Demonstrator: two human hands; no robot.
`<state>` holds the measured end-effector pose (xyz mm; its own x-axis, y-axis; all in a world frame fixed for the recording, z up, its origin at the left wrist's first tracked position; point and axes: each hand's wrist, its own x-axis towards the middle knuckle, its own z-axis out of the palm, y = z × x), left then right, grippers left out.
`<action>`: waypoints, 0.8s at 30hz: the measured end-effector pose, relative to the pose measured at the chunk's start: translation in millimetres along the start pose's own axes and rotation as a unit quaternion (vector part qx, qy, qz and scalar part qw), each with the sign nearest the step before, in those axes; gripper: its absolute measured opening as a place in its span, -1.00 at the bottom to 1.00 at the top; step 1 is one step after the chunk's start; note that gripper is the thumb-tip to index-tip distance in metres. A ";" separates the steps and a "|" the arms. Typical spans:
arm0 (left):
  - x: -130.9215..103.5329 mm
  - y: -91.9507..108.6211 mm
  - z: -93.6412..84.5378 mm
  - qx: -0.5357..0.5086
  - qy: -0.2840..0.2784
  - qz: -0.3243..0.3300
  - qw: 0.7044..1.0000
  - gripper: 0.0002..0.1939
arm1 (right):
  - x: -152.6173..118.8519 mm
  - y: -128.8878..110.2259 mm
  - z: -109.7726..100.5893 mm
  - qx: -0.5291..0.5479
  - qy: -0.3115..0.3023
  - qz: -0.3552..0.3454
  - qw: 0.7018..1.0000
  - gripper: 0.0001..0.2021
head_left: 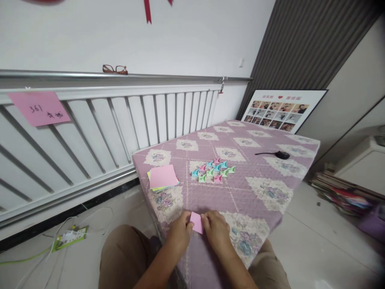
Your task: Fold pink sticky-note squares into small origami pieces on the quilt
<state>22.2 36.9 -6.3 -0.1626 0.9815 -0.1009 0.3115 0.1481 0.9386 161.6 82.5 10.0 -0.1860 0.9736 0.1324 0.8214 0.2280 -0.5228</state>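
Observation:
A small folded pink paper (197,223) lies near the front edge of the cloth-covered table (210,261), between my two hands. The fingers of my left hand (181,228) pinch its left side. On its right side, my right hand (216,228) grips the paper with thumb and curled fingers. Beyond and to the left sits a stack of square paper sheets (163,176), pink on top with yellow and other colours showing at the edges. Several small folded paper pieces (209,173) in pink, blue and green stand grouped in rows beyond my hands.
A black object with a thin handle (282,155) rests on the table's right part. A photo board (273,110) leans at the far end. Along the left runs a white radiator (120,128) with a pink note (40,108). Glasses (115,69) sit on the pipe above.

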 end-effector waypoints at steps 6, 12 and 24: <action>13.6 -3.2 0.7 0.167 -0.006 -0.013 0.986 -0.52 | 9.6 7.0 14.0 -0.038 0.007 0.014 0.999 -0.75; 12.5 1.0 0.2 0.266 -0.016 0.007 0.964 -0.63 | 8.3 10.0 20.3 -0.090 0.024 -0.008 0.996 -0.77; -10.6 -31.6 -7.0 0.405 -0.083 0.256 0.874 -0.53 | 8.2 12.6 23.2 -0.095 0.050 -0.009 0.994 -0.90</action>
<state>7.6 21.0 -32.6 0.3097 0.9383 0.1539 0.8749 -0.3446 0.3402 157.9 93.6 -15.0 -0.1547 0.9613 0.2279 0.9076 0.2294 -0.3516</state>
